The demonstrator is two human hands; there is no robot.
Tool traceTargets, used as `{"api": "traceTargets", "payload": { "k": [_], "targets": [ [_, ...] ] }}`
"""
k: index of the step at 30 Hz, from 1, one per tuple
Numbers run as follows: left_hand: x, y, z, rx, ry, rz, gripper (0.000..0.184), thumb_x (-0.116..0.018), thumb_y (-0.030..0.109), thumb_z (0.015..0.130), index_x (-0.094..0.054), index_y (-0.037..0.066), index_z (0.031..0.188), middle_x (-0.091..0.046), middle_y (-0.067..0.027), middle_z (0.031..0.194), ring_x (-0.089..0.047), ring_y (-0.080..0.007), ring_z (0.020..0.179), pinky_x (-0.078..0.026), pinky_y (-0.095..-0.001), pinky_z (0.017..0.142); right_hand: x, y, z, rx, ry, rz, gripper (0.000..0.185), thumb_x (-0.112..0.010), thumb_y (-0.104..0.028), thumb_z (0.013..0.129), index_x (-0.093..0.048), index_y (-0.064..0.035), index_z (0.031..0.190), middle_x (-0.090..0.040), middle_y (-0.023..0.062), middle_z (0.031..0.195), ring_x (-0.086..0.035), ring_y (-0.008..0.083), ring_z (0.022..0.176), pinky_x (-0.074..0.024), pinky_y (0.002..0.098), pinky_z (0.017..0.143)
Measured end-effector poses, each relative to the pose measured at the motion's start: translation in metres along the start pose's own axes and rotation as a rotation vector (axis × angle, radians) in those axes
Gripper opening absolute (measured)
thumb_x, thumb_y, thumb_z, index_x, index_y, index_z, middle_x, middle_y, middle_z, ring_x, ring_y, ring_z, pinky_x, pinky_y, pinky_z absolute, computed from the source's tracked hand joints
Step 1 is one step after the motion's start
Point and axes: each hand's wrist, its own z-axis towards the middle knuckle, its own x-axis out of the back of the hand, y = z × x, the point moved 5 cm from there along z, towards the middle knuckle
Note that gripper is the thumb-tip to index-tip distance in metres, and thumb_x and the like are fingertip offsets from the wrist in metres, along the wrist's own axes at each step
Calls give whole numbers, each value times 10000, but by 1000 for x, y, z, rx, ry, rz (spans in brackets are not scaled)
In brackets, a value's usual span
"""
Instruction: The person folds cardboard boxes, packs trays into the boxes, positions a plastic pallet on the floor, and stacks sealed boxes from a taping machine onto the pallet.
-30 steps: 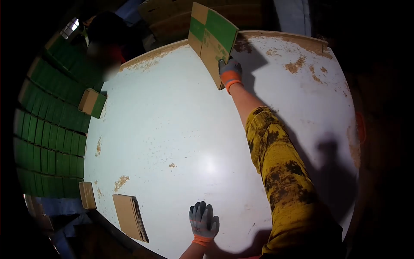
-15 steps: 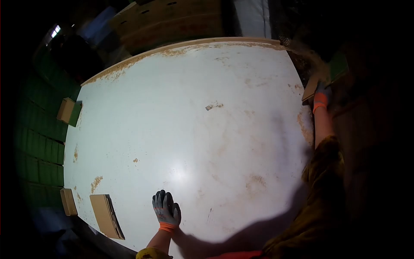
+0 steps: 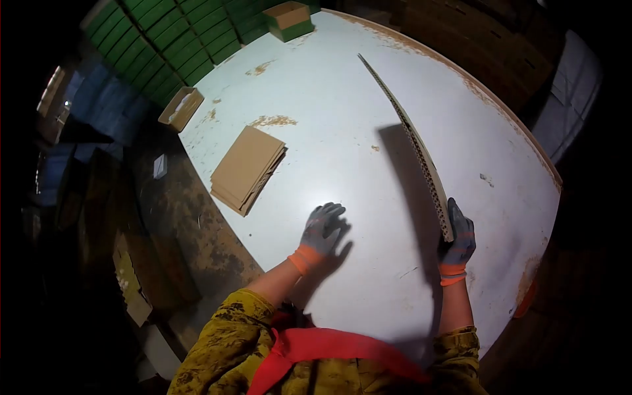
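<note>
In the head view, the right grip (image 3: 458, 238) grasps the near end of an edge-on cardboard piece (image 3: 419, 146) above the bench (image 3: 342, 158); the left grip (image 3: 322, 230), ungripped with fingers spread, is right of stacked cardboard sheets (image 3: 248, 168).

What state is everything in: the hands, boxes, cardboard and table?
Left hand: empty, fingers slightly bent.
Right hand: gripping cardboard.
Held cardboard: flattened, seen edge-on.
Cardboard stack: flat, lying down.
Small brown box: open, something white inside.
Green-and-brown box: open on top.
White table: brown patches.
</note>
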Motion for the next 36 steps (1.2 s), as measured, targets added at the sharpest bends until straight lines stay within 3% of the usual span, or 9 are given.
{"api": "traceTargets", "payload": {
  "k": [5, 7, 9, 11, 12, 22, 26, 30, 36],
  "targets": [
    [192, -188, -17, 403, 458, 611, 794, -663, 448, 739, -332, 77, 1358, -312, -140, 1408, -241, -323, 1315, -149, -457, 1086, -78, -114, 31, 50, -33, 4, 404, -551, 11, 750, -571, -51, 1148, -604, 102, 1129, -588, 246, 905, -460, 310, 806],
    [251, -268, 11, 703, 290, 623, 934, -593, 607, 718, -268, 31, 1378, -253, -159, 1439, -163, -319, 1352, -110, -451, 1098, -124, -129, 21, -244, -45, 262, 327, -552, -3, 809, -565, -4, 1136, -603, 100, 1127, -579, 211, 957, -454, 309, 852],
    [277, -323, 30, 819, 98, 415, 1001, -634, 629, 663, -279, 13, 1369, -250, -172, 1437, -202, -320, 1341, -214, -436, 1074, -176, -137, 9, -749, 52, 724, 308, -612, -58, 841, -550, 58, 1119, -594, 80, 1098, -555, 148, 996, -440, 282, 885],
    [269, -365, 35, 864, -99, 233, 1026, -685, 610, 611, -305, 9, 1350, -309, -178, 1399, -316, -345, 1280, -340, -413, 1013, -212, -168, 15, -1082, 48, 767, 350, -651, -54, 814, -534, 72, 1119, -593, 75, 1068, -559, 133, 957, -444, 260, 850],
    [270, -348, 36, 817, -157, 492, 980, -714, 582, 582, -363, 14, 1300, -374, -167, 1329, -378, -351, 1221, -367, -392, 996, -242, -162, 7, -1003, -1, 755, 354, -654, -48, 811, -531, 66, 1122, -590, 76, 1068, -560, 131, 942, -449, 257, 832],
    [247, -307, -81, 1056, 123, 185, 787, -796, 452, 558, -440, 99, 1165, -403, -178, 1171, -438, -345, 1066, -396, -404, 911, -313, -229, -73, -1048, -166, 872, 447, -680, -139, 807, -492, -71, 1207, -563, 32, 1094, -552, 151, 924, -508, 312, 697],
    [176, -338, -122, 1136, 622, -469, 816, -842, 396, 511, -457, 64, 1149, -422, -186, 1201, -398, -356, 1119, -367, -429, 935, -309, -247, -65, -963, -195, 832, 356, -645, -156, 840, -521, -47, 1156, -578, 50, 1073, -567, 153, 905, -512, 316, 744],
    [186, -331, -136, 1150, 168, -821, 908, -866, 340, 495, -431, -80, 1172, -566, -199, 1106, -557, -259, 1016, -451, -350, 879, -298, -280, -51, -880, -385, 871, 375, -614, -123, 853, -518, 36, 1178, -575, 111, 1122, -581, 198, 949, -509, 341, 816],
    [189, -304, -304, 1150, 723, -1005, 856, -873, 355, 499, -517, -76, 1147, -613, -160, 1065, -592, -237, 966, -477, -335, 850, -326, -344, -39, -409, -767, 829, 312, -507, -88, 885, -534, 65, 1155, -571, 153, 1131, -546, 234, 1022, -422, 350, 945]
  ]
}}
